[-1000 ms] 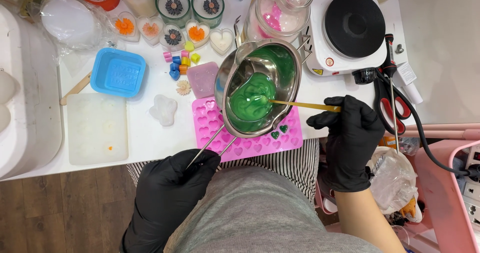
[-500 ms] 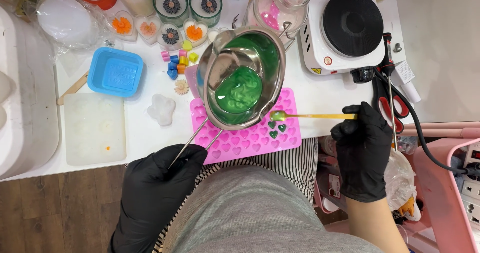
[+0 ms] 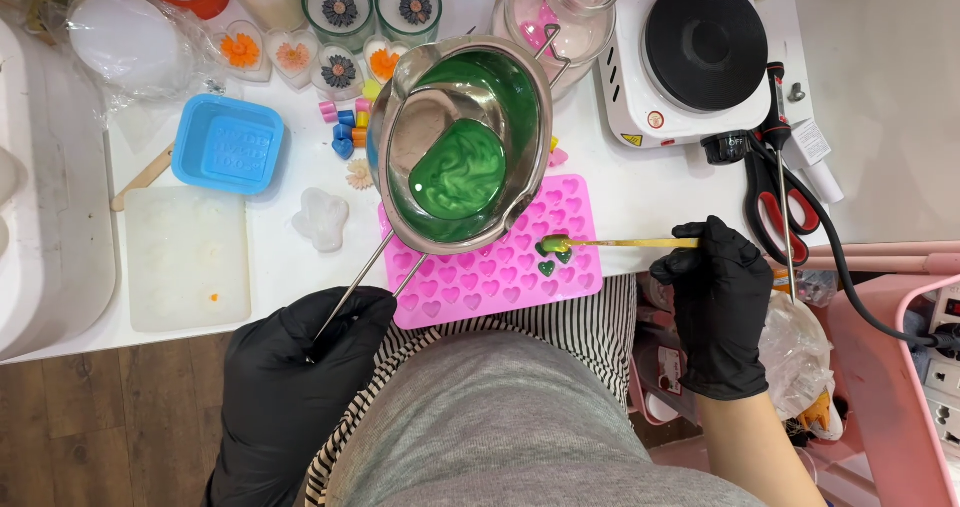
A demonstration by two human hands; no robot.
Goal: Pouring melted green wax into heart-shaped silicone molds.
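1. My left hand (image 3: 300, 367), in a black glove, grips the wire handle of a steel melting pot (image 3: 460, 142).
2. The pot holds green liquid (image 3: 458, 175) and hangs tilted over the pink heart mould (image 3: 500, 267).
3. My right hand (image 3: 718, 302), also gloved, pinches a yellow stick (image 3: 630, 243); its green-coated tip rests at the filled heart cavities (image 3: 552, 259).
4. A white hot plate (image 3: 700, 52) sits at the table's far right, red-handled scissors (image 3: 775, 202) beside it.
5. A blue mould (image 3: 228, 144) lies to the left.

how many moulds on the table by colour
pink mould: 1
blue mould: 1
clear mould: 1
total: 3
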